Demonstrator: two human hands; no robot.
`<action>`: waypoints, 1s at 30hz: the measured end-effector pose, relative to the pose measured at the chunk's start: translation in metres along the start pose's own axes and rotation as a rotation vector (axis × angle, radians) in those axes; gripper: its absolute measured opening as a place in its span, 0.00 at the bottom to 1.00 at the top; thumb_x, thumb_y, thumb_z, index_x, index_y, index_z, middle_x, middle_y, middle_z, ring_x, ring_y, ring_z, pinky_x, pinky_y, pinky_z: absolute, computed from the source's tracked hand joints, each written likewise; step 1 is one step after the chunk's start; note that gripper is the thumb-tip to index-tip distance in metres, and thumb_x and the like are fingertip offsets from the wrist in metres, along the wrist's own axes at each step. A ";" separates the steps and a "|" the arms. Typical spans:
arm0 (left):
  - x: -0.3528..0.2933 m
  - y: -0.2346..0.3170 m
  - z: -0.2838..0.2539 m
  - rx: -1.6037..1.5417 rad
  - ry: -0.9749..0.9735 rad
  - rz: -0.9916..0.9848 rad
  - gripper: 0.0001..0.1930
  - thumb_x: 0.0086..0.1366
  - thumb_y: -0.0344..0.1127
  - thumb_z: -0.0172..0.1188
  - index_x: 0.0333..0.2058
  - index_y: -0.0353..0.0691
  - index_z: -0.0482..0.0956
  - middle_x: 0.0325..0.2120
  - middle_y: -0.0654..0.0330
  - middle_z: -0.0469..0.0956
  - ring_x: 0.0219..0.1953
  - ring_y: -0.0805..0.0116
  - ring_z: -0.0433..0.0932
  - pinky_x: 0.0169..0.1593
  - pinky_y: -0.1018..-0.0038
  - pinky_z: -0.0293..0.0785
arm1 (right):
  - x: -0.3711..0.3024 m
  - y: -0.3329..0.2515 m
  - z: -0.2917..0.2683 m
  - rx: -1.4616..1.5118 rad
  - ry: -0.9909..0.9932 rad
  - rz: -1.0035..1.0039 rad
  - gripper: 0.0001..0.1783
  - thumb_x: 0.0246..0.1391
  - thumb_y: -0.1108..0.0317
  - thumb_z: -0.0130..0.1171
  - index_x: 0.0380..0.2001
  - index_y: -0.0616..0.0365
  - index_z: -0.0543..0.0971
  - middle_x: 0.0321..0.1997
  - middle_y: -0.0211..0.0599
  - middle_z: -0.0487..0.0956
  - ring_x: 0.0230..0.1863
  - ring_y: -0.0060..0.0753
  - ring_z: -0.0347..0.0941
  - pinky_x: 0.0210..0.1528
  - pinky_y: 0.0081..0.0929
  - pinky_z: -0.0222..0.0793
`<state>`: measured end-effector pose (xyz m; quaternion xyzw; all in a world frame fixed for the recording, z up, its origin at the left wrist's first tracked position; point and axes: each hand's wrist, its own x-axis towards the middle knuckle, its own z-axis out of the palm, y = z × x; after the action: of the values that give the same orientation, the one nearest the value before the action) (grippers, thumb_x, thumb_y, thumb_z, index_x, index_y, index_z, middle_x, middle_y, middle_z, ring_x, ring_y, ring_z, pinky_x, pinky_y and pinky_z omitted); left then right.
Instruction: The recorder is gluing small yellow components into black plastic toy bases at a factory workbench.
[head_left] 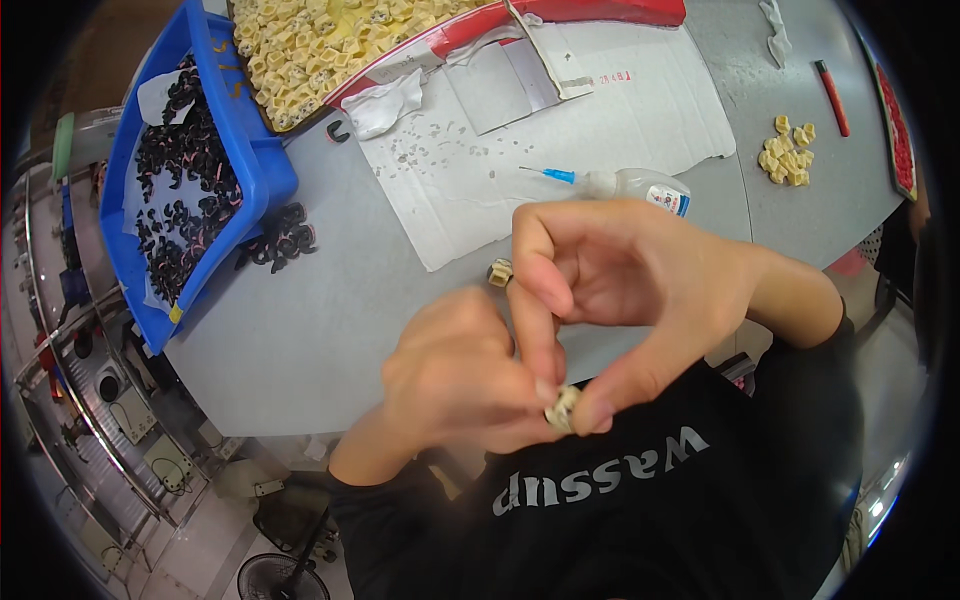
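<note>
Close to my body, above the table's front edge, both hands meet at a small cream-yellow plastic piece (pixel 562 409) with dark spots or gaps in it. My left hand (pixel 455 365) is closed, its fingertips pinching the piece from the left; motion blurs it slightly. My right hand (pixel 640 285) curves round from the right, with the thumb and a fingertip on the same piece. A second small cream piece with a dark part (pixel 499 272) lies on the table just beyond my knuckles. The fingers cover much of the piece between them.
A blue bin (pixel 265 170) of small black curved parts stands at the left, with loose black parts (pixel 285 238) beside it. Behind is a red-edged box (pixel 440 45) of cream pieces. A needle-tipped bottle (pixel 640 187) lies on cardboard (pixel 650 120). Cream pieces (pixel 786 158) and a red stick-shaped tool (pixel 832 98) lie right.
</note>
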<state>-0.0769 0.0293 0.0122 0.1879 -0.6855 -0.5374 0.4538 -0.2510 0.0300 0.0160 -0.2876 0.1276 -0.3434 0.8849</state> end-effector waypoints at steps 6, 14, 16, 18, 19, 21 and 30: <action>0.003 -0.009 0.002 -0.195 0.075 -0.024 0.23 0.40 0.26 0.72 0.34 0.36 0.68 0.22 0.61 0.69 0.21 0.77 0.70 0.25 0.81 0.69 | 0.000 -0.008 0.001 0.022 0.109 0.055 0.21 0.39 0.85 0.60 0.32 0.58 0.60 0.30 0.43 0.75 0.36 0.31 0.72 0.39 0.26 0.67; 0.007 -0.011 -0.001 -0.262 0.101 -0.148 0.18 0.47 0.17 0.59 0.37 0.32 0.65 0.23 0.64 0.67 0.25 0.82 0.64 0.32 0.83 0.63 | 0.001 -0.005 -0.003 0.072 0.244 -0.022 0.17 0.43 0.82 0.58 0.29 0.55 0.61 0.33 0.40 0.74 0.38 0.29 0.72 0.37 0.21 0.68; 0.006 -0.011 -0.002 -0.253 0.114 -0.176 0.17 0.47 0.17 0.57 0.37 0.32 0.65 0.22 0.66 0.66 0.25 0.83 0.63 0.32 0.84 0.62 | 0.002 -0.003 -0.003 0.063 0.256 -0.024 0.17 0.43 0.82 0.58 0.29 0.55 0.61 0.33 0.39 0.74 0.38 0.29 0.72 0.37 0.21 0.68; 0.004 -0.014 -0.004 -0.272 0.113 -0.193 0.15 0.48 0.19 0.55 0.37 0.32 0.66 0.20 0.68 0.64 0.25 0.85 0.61 0.31 0.86 0.59 | 0.003 0.000 -0.005 0.089 0.250 -0.044 0.17 0.43 0.82 0.58 0.29 0.55 0.61 0.34 0.38 0.74 0.38 0.27 0.71 0.37 0.21 0.68; 0.004 -0.013 -0.003 -0.272 0.113 -0.194 0.15 0.48 0.19 0.55 0.37 0.32 0.66 0.20 0.68 0.64 0.25 0.85 0.61 0.31 0.86 0.59 | 0.003 0.000 -0.005 0.089 0.249 -0.044 0.17 0.43 0.82 0.58 0.29 0.55 0.61 0.34 0.38 0.74 0.38 0.27 0.71 0.37 0.21 0.68; 0.004 -0.012 -0.002 -0.232 0.151 -0.264 0.15 0.47 0.19 0.55 0.36 0.32 0.66 0.19 0.69 0.62 0.24 0.85 0.59 0.31 0.87 0.58 | 0.003 -0.001 -0.004 0.110 0.269 -0.044 0.17 0.43 0.82 0.58 0.30 0.55 0.61 0.34 0.38 0.74 0.37 0.25 0.71 0.37 0.20 0.67; 0.005 -0.014 0.000 -0.220 0.159 -0.072 0.18 0.42 0.17 0.54 0.35 0.34 0.65 0.19 0.66 0.63 0.22 0.83 0.59 0.27 0.85 0.57 | 0.002 -0.004 0.000 0.008 0.214 -0.039 0.18 0.42 0.83 0.57 0.34 0.57 0.63 0.36 0.38 0.74 0.39 0.27 0.71 0.42 0.22 0.68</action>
<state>-0.0830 0.0205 0.0017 0.2037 -0.5770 -0.6087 0.5050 -0.2510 0.0263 0.0183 -0.2483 0.2143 -0.3899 0.8605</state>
